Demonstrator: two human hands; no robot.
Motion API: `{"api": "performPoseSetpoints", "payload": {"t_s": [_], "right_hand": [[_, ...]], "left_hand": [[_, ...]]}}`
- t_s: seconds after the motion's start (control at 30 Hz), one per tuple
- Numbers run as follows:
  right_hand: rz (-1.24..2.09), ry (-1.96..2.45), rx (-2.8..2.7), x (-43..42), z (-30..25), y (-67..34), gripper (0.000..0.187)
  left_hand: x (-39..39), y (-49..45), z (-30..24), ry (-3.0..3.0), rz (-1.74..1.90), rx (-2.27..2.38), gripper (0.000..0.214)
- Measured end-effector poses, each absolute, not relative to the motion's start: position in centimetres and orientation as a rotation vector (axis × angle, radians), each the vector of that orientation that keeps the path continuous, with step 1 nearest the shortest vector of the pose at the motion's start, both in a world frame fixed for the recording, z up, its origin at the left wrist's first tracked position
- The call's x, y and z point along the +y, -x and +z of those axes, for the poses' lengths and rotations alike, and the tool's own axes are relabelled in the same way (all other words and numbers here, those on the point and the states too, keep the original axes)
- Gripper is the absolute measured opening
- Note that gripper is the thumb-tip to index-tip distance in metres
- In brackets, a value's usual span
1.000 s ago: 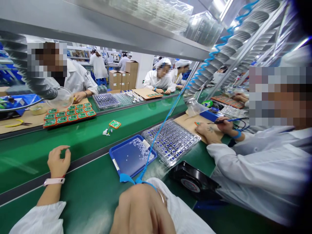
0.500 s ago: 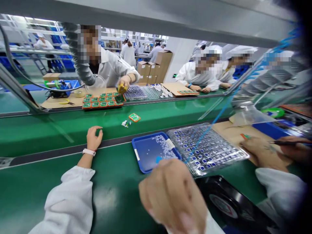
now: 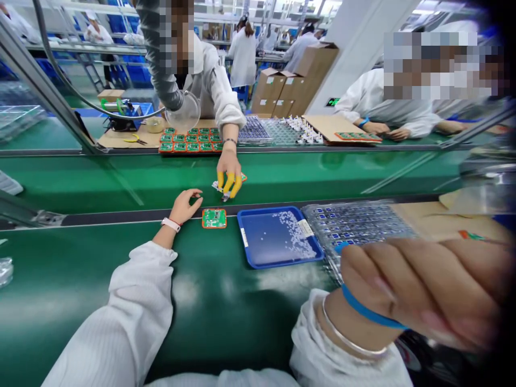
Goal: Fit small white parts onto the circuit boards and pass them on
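My left hand (image 3: 184,204) rests on the green belt with fingers loosely curled and apart, holding nothing, just left of a small green circuit board in an orange frame (image 3: 214,218). My right hand (image 3: 419,287) is raised close to the camera, blurred, fingers bent together; nothing shows in it. A blue tray (image 3: 278,236) with small white parts lies between my hands. Across the belt, a co-worker's hand with yellow fingertip covers (image 3: 229,174) presses on another board and white parts.
A clear blister tray of small blue components (image 3: 355,223) lies right of the blue tray. On the far bench are a panel of green boards (image 3: 189,141), pliers, more trays and cardboard boxes. Other workers in white coats sit opposite and at right.
A green board now lies beside my left hand, which stays in place. The co-worker opposite has reached onto the belt. My right hand rose and moved right, and the view tilted down.
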State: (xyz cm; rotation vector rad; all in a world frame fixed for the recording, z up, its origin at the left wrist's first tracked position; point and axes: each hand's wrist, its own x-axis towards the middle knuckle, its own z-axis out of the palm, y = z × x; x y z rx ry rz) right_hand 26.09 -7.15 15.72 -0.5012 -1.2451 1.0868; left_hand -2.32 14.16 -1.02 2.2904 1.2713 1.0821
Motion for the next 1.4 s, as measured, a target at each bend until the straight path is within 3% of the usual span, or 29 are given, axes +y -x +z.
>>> {"api": "performPoseSetpoints", "payload": {"t_s": [0.1, 0.2, 0.43, 0.6, 0.8, 1.1, 1.27, 1.4], "right_hand": [[1.025, 0.312, -1.319, -5.9, 16.3, -25.5, 0.016], [1.001, 0.523, -1.259, -5.1, 15.2, -25.5, 0.013], [0.938, 1.299, -1.152, -2.7, 4.4, -28.1, 0.026], [0.621, 1.726, -1.398, -1.0, -1.0, -29.7, 0.028], [0.309, 1.730, -1.604, 0.5, -2.3, -30.2, 0.014], [0.325, 1.695, -1.721, 1.0, -3.3, -29.6, 0.010], [0.332, 1.680, -1.724, 1.2, -3.5, -29.8, 0.012], [0.330, 1.671, -1.747, 1.4, -3.7, -30.0, 0.012]], "left_hand": [[14.5, 1.6, -1.0, -2.316, 0.949, 1.320, 0.026], [16.1, 0.3, -1.1, -2.298, 0.798, 1.461, 0.027], [21.8, -5.4, 0.4, -2.259, 0.586, 1.714, 0.037], [23.6, -7.6, 0.9, -2.229, 0.364, 1.789, 0.036], [24.7, -5.5, 1.4, -2.189, 0.400, 1.763, 0.039], [24.0, 0.5, 9.2, -2.371, 0.865, 1.355, 0.046], [20.1, 5.3, 11.9, -2.415, 0.746, 1.249, 0.042], [18.9, 8.4, 11.1, -2.446, 0.565, 1.318, 0.039]]}}
